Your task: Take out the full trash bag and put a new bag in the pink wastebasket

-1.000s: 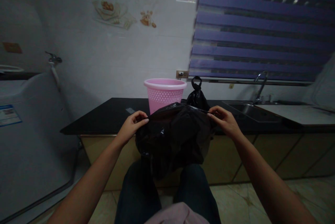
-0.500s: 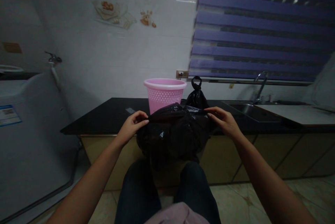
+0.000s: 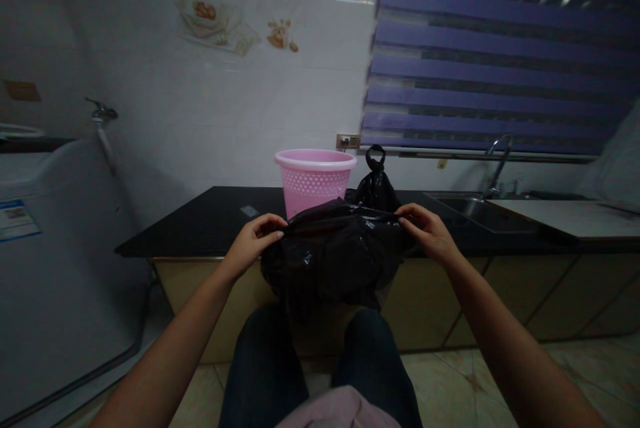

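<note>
A black plastic garbage bag is stretched sideways between my two hands, in front of the counter's edge. My left hand pinches its upper left corner between thumb and fingers. At the upper right corner, my right hand grips the rim the same way. Behind the bag a pink plastic basket with a perforated band stands upright on the counter; the bag hides its lower part. A second black bag, knotted with a loop on top, sits to the right of the basket.
The dark countertop runs across the view above pale cabinets. At the right are a sink, a faucet and a white board. A white appliance stands at the left. A small flat item lies on the counter.
The bag's upper edge is drawn tauter and straighter between my hands. My right hand has shifted very slightly to the right; basket and knotted bag are unchanged.
</note>
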`<action>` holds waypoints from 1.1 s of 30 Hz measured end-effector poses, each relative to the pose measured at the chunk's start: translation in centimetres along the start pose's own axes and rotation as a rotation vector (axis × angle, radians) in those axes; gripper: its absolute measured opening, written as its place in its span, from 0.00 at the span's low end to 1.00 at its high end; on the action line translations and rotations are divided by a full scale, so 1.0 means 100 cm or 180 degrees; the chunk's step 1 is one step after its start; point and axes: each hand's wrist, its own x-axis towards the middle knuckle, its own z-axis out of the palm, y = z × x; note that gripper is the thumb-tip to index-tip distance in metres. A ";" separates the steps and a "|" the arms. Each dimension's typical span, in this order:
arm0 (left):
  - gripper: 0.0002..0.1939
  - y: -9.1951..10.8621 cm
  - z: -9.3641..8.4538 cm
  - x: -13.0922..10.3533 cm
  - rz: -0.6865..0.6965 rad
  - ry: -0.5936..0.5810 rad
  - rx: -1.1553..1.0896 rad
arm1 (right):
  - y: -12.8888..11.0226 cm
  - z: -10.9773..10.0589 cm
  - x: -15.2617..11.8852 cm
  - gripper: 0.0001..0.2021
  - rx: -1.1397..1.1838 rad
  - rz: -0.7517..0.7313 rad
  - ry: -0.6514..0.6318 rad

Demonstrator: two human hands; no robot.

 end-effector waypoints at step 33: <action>0.10 -0.001 0.003 0.000 0.0064 0.0054 -0.0113 | -0.010 -0.003 -0.003 0.10 -0.0191 -0.0255 -0.0477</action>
